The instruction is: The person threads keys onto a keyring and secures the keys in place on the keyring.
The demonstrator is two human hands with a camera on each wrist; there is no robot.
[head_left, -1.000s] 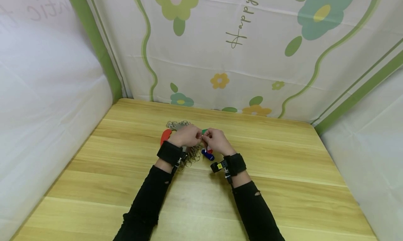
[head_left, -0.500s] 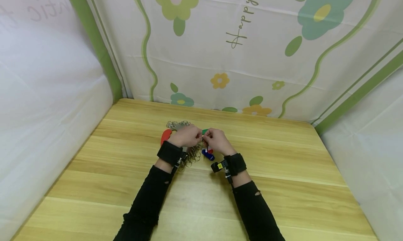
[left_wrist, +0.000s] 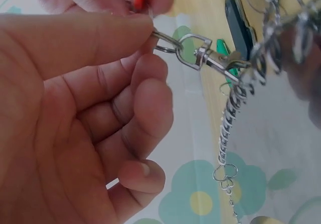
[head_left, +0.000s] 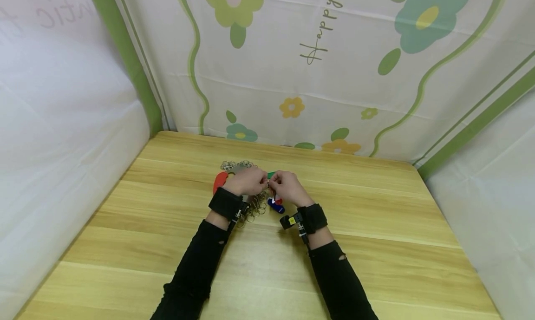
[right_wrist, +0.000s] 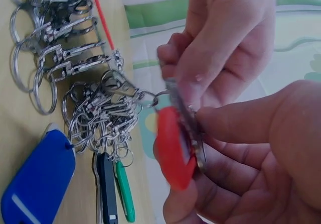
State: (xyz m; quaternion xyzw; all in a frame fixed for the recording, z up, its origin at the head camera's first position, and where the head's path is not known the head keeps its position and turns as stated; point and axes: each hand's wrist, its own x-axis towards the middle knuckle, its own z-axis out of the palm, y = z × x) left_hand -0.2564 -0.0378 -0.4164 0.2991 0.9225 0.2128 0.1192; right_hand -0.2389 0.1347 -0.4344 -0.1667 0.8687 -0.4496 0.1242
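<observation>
My left hand pinches a split key ring between thumb and forefinger. The ring is linked to a silver swivel clasp. Close beside it, my right hand holds a small red and metal piece between thumb and curled fingers. In the right wrist view, the key ring meets the top end of this piece, at the left fingertips. I cannot tell whether the ring passes through it. Below the right hand in the head view lies a blue metal-edged piece.
Clasps with rings lie in a row beside a heap of silver ones. A black piece and a green piece are near the heap. A larger red thing lies left of the hands. A patterned cloth hangs behind the table.
Both hands stay in nearly the same place, fingertips together. The red and metal piece under the right hand tilts slightly, and more of its metal shows.
</observation>
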